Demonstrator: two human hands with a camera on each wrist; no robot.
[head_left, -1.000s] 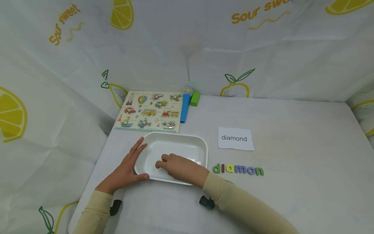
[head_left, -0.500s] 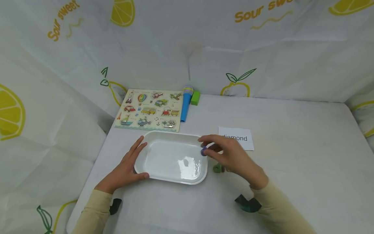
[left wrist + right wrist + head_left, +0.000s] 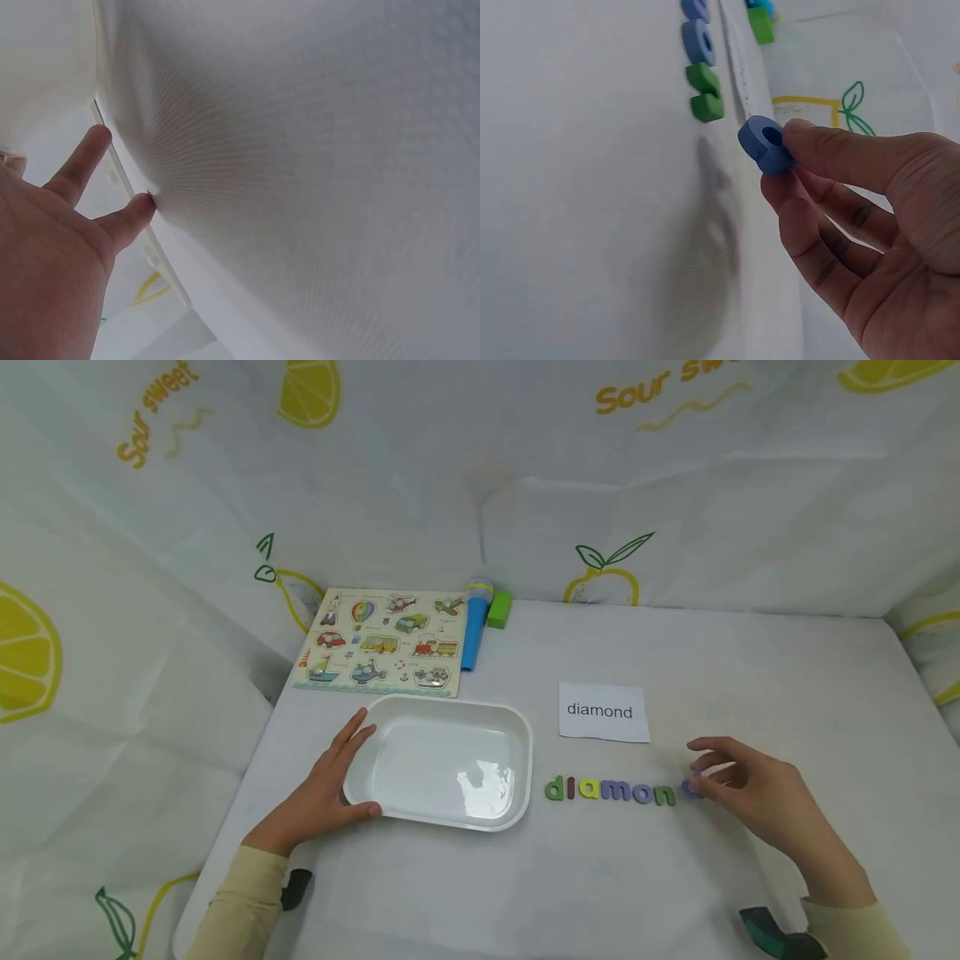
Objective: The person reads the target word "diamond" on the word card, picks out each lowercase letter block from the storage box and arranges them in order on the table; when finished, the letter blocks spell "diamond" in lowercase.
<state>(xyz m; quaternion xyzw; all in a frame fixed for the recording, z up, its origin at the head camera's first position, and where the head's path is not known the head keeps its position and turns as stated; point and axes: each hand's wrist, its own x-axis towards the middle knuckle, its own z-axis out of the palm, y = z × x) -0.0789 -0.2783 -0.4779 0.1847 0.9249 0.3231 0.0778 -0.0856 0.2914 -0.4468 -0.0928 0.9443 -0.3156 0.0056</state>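
Note:
In the head view, my right hand [image 3: 765, 802] pinches a blue-purple toy letter [image 3: 765, 142] between thumb and fingers, just right of a row of letters reading "diamon". The letter has a round hole; the fingers partly cover its shape. The right wrist view shows it above the tablecloth, past the green n [image 3: 705, 91]. My left hand [image 3: 318, 793] rests with straight, spread fingers against the left end of a white tray [image 3: 435, 825], thumb at its front rim. Behind the letters lies a white card [image 3: 603, 727] printed "diamond".
A vehicle puzzle board [image 3: 382, 643] lies behind the tray at the back left. Beside it are a blue toy microphone [image 3: 475, 631] and a green block [image 3: 499, 610]. A white patterned curtain [image 3: 525, 485] rises along the table's back edge.
My right hand has moved from inside the tray, out over its right rim with the blue-purple letter, to the right end of the letter row. The left hand has stayed on the tray.

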